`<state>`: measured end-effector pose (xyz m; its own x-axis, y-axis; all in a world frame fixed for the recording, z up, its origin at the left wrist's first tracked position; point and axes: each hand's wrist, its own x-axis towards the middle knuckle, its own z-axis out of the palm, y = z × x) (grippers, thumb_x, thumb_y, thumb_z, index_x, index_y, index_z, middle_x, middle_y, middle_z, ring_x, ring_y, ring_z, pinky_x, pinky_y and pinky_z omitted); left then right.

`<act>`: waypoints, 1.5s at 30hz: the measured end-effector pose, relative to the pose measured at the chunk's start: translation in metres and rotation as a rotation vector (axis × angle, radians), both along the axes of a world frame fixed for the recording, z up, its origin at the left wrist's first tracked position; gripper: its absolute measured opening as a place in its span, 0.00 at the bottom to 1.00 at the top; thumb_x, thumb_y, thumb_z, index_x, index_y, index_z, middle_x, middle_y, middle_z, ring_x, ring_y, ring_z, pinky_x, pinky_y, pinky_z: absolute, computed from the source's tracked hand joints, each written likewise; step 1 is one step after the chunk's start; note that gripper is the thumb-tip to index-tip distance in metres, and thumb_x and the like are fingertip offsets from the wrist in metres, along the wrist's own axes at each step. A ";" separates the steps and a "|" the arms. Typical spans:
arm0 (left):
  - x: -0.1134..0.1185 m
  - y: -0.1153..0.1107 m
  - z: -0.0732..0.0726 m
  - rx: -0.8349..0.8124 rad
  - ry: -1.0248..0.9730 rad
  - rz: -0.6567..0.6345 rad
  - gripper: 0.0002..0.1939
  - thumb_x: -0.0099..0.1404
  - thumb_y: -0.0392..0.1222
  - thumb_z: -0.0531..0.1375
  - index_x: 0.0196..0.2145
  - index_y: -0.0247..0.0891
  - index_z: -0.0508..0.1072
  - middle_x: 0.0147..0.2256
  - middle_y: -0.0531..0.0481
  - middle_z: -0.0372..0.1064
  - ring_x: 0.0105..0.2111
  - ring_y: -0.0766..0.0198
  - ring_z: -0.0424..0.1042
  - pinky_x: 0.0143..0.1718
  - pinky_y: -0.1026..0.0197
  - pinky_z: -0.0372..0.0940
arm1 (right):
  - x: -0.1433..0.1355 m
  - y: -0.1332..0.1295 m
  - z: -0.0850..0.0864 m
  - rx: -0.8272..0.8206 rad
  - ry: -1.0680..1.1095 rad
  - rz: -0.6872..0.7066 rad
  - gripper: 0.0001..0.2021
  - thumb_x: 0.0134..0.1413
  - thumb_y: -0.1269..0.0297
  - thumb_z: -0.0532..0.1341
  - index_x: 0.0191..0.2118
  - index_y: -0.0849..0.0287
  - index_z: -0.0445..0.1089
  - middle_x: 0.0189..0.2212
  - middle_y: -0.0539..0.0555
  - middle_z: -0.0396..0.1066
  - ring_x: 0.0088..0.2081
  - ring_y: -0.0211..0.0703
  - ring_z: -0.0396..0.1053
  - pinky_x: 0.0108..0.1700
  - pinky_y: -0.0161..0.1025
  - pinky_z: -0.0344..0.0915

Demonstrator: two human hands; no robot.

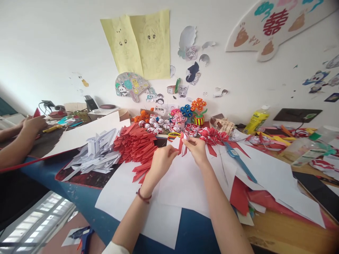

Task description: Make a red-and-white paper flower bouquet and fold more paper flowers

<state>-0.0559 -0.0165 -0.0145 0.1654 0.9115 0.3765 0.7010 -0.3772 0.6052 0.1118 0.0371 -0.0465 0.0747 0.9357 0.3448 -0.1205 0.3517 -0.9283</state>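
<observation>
My right hand (194,148) pinches a small bundle of folded red and white paper strips (184,144), held upright above white sheets. Close on its left, my left hand (164,160) has thumb and fingertips pressed together at the bundle's left side; what lies between them is too small to tell. A pile of folded red paper pieces (136,141) spreads out left of my left hand, and beside it lies a heap of folded white strips (97,151). White sheets (185,180) lie under both hands.
Red-and-white paper flowers (212,135) and a striped flower pot (199,120) stand behind my hands. A blue cutter-like tool (241,162) lies right, near a yellow bottle (256,120). Another person's hand (33,123) is at far left. A glue gun (86,238) lies lower left.
</observation>
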 end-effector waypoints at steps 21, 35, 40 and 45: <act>-0.214 0.021 0.010 0.171 0.620 0.862 0.19 0.67 0.45 0.47 0.43 0.34 0.74 0.43 0.33 0.69 0.48 0.40 0.61 0.46 0.47 0.55 | -0.010 0.000 -0.004 -0.027 -0.157 0.075 0.19 0.41 0.52 0.69 0.34 0.65 0.78 0.25 0.53 0.74 0.24 0.39 0.65 0.25 0.34 0.56; -0.117 0.005 0.046 0.368 0.089 0.650 0.13 0.67 0.46 0.51 0.37 0.37 0.72 0.39 0.43 0.72 0.41 0.53 0.68 0.44 0.53 0.60 | -0.016 -0.006 0.005 -0.029 -0.084 0.045 0.19 0.43 0.51 0.68 0.36 0.64 0.78 0.29 0.55 0.75 0.26 0.39 0.66 0.25 0.34 0.58; -0.024 0.025 0.022 0.055 -0.518 -0.010 0.09 0.63 0.46 0.57 0.33 0.37 0.71 0.27 0.51 0.72 0.27 0.65 0.71 0.30 0.65 0.64 | -0.013 -0.011 0.011 -0.005 0.032 -0.053 0.19 0.43 0.50 0.68 0.34 0.63 0.77 0.21 0.50 0.69 0.20 0.33 0.57 0.21 0.33 0.51; 0.019 0.039 -0.001 0.151 -0.501 0.021 0.06 0.63 0.43 0.58 0.33 0.38 0.69 0.28 0.51 0.73 0.28 0.66 0.72 0.32 0.66 0.64 | -0.008 -0.009 0.015 0.039 0.109 -0.166 0.20 0.42 0.47 0.67 0.31 0.62 0.75 0.19 0.48 0.65 0.20 0.33 0.53 0.21 0.34 0.49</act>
<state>-0.0372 0.0220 -0.0154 -0.0867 0.8420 0.5324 0.3477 -0.4752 0.8082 0.1037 0.0280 -0.0318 0.2661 0.8936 0.3616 -0.1569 0.4102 -0.8984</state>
